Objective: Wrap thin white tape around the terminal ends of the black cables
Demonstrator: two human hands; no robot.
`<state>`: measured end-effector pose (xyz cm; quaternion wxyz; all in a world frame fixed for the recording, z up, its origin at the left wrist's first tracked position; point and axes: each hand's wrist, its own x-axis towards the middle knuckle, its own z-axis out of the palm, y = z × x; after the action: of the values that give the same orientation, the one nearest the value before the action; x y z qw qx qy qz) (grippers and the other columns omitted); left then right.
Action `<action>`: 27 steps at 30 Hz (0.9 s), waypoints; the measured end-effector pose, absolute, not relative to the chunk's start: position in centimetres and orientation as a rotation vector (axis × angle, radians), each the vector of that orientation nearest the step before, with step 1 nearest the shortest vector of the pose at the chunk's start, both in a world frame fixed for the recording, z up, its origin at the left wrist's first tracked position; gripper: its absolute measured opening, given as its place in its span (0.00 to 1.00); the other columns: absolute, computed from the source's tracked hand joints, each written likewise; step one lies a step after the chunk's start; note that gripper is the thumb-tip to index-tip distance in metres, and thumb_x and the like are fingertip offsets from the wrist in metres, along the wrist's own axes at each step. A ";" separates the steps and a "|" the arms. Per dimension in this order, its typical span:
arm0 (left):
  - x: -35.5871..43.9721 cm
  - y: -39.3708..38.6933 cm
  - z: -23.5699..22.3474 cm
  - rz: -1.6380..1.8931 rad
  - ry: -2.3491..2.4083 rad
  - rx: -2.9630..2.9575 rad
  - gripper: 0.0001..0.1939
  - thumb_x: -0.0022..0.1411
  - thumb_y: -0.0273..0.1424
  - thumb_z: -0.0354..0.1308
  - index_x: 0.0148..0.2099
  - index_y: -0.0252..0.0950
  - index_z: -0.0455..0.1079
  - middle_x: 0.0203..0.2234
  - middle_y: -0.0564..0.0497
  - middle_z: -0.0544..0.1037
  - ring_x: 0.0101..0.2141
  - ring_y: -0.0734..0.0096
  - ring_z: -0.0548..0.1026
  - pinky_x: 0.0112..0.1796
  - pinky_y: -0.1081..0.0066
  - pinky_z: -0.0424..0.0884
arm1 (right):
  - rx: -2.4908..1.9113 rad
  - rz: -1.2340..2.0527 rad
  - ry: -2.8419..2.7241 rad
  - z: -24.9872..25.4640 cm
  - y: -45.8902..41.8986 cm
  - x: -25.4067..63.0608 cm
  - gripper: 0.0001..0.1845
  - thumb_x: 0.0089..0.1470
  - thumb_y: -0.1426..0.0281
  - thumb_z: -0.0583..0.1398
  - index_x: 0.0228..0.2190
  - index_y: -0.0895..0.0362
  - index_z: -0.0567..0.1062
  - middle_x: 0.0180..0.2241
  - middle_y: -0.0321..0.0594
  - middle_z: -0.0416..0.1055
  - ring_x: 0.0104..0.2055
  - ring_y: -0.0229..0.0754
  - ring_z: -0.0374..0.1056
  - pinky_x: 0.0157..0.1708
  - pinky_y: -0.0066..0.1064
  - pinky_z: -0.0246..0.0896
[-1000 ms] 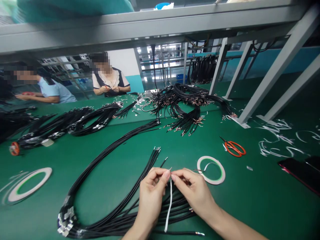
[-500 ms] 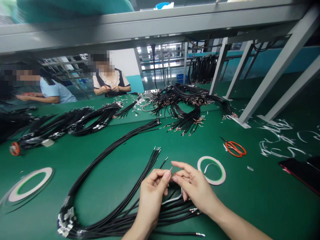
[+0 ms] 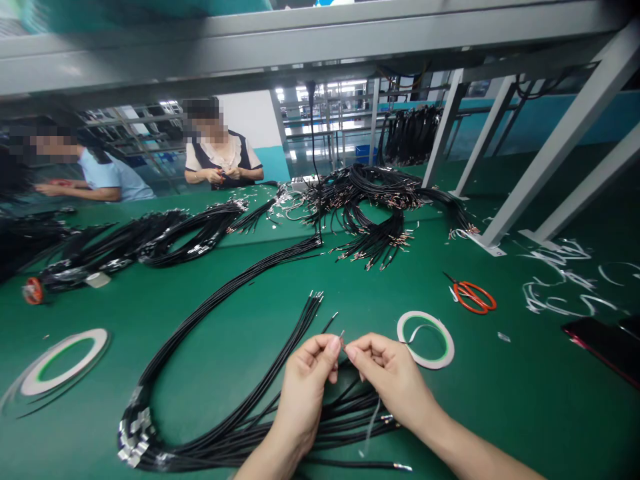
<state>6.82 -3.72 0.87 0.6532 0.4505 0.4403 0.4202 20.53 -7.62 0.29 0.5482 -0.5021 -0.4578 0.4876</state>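
My left hand (image 3: 309, 380) and my right hand (image 3: 390, 377) meet fingertip to fingertip above a bundle of black wires (image 3: 220, 407) on the green table (image 3: 500, 413). Both hands pinch the stripped metal tip of one thin black wire (image 3: 342, 335). A white strip (image 3: 371, 427), blurred, hangs below my right hand. A thin white tape ring (image 3: 426, 339) lies just right of my right hand.
Orange-handled scissors (image 3: 473, 297) lie to the right, with white strip scraps (image 3: 560, 293) and a dark phone (image 3: 607, 347) beyond. Another tape ring (image 3: 63, 357) lies far left. More wire bundles (image 3: 370, 207) fill the back. Two people (image 3: 220, 157) work across the table. Grey frame legs (image 3: 545, 140) stand right.
The white strip that hung from my fingertips a second ago has come down and now dangles below my right hand. My right hand opened briefly, then pinched the wire tip again.
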 end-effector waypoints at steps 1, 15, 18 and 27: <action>6.8 -3.6 1.0 0.932 0.981 1.033 0.10 0.56 0.36 0.64 0.36 0.33 0.74 0.22 0.56 0.70 0.21 0.83 0.63 0.25 0.81 0.61 | -1.196 1.148 -1.074 0.3 -7.6 20.5 0.12 0.57 0.65 0.60 0.28 0.60 0.76 0.20 0.32 0.66 0.23 0.33 0.58 0.23 0.23 0.52; 6.7 -3.6 1.2 0.964 1.134 1.172 0.08 0.52 0.33 0.66 0.34 0.33 0.76 0.25 0.51 0.78 0.25 0.72 0.77 0.30 0.75 0.74 | -1.176 1.036 -1.103 0.4 -8.3 20.1 0.09 0.59 0.68 0.58 0.31 0.58 0.76 0.24 0.34 0.71 0.27 0.35 0.66 0.28 0.24 0.60; 6.9 -3.7 1.5 0.905 1.130 1.060 0.11 0.51 0.33 0.67 0.35 0.31 0.74 0.20 0.51 0.79 0.22 0.74 0.76 0.27 0.77 0.73 | -1.181 1.013 -1.107 0.2 -8.3 20.0 0.09 0.59 0.68 0.58 0.31 0.58 0.76 0.26 0.36 0.74 0.29 0.37 0.68 0.29 0.25 0.62; 6.8 -4.0 1.5 0.891 1.045 1.008 0.11 0.54 0.34 0.66 0.35 0.31 0.73 0.18 0.53 0.76 0.19 0.79 0.72 0.25 0.80 0.70 | -1.144 1.062 -1.061 0.4 -8.3 19.9 0.10 0.59 0.67 0.57 0.29 0.58 0.74 0.25 0.37 0.74 0.28 0.39 0.70 0.30 0.28 0.63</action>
<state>6.80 -3.96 1.47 0.6586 0.4453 0.4616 0.3935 19.89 -8.33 0.42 0.5868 -0.4908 -0.4552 0.4556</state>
